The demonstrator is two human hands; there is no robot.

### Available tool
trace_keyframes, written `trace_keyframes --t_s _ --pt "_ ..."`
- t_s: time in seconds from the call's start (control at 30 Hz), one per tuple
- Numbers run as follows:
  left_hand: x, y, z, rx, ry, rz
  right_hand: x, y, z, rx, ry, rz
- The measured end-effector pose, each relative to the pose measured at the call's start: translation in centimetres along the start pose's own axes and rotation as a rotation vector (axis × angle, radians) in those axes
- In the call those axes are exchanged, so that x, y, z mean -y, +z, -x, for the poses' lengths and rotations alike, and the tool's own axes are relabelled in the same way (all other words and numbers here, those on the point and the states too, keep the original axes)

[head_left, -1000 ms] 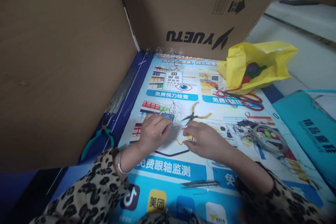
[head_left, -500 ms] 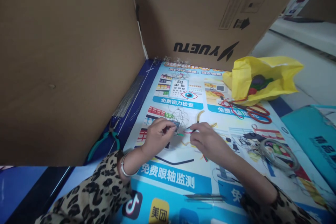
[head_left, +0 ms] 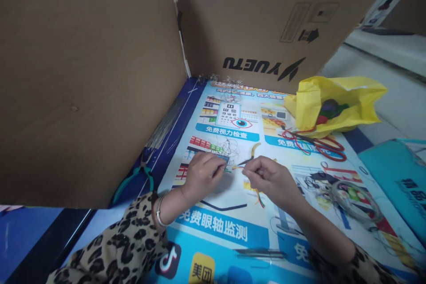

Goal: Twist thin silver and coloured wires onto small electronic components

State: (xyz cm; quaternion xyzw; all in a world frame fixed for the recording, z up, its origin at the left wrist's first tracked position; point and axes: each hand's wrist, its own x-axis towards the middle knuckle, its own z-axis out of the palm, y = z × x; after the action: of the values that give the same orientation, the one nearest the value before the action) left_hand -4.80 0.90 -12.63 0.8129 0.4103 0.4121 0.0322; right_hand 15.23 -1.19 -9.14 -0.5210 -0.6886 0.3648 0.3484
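My left hand (head_left: 204, 175) is closed in a pinch over the printed poster sheet. What its fingers hold is hidden. A short green strand end (head_left: 228, 170) shows just beyond its fingertips. Facing it, my right hand (head_left: 271, 179) pinches thin coloured cord (head_left: 237, 167), whose tip points toward the left hand. Red, green and yellow cord ends (head_left: 259, 198) show below the right hand. Behind the hands lie yellow-handled pliers (head_left: 254, 151), partly covered by the right hand. A loose tangle of fine wire (head_left: 229, 148) rests beyond the left hand.
Cardboard walls (head_left: 100, 75) stand at the left and back. Teal-handled pliers (head_left: 136, 177) and thin wire lengths (head_left: 166, 124) lie left. To the right are a yellow bag (head_left: 309, 102), red-handled scissors (head_left: 333, 148), a wire coil (head_left: 372, 213) and a teal case (head_left: 392, 177). Metal rods (head_left: 259, 253) lie in front.
My right hand has turned and its fingers have curled in more. The cord tip at its fingertips now looks yellowish where red showed before. The left hand stays nearly in place, its fingers more closed.
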Motion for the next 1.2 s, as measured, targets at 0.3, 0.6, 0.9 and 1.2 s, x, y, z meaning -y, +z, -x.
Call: trace_keyframes --t_s 0.3,0.6,0.9,1.2 --pt "0.1 0.2 0.0 0.026 0.075 0.051 -0.4 1.5 -1.2 0.035 -0.489 0.517" --pt "0.9 0.0 -0.7 0.030 -0.148 0.433 -2.7 1.1 -1.4 -0.084 -0.524 0.608" --pt "2.4 0.2 -0.8 0.067 -0.342 0.643 -3.7 1.1 -1.0 -0.115 -0.543 0.571" --pt "1.9 0.3 -0.6 -0.066 -0.179 0.433 -4.1 1.5 -0.9 -0.108 -0.679 0.619"
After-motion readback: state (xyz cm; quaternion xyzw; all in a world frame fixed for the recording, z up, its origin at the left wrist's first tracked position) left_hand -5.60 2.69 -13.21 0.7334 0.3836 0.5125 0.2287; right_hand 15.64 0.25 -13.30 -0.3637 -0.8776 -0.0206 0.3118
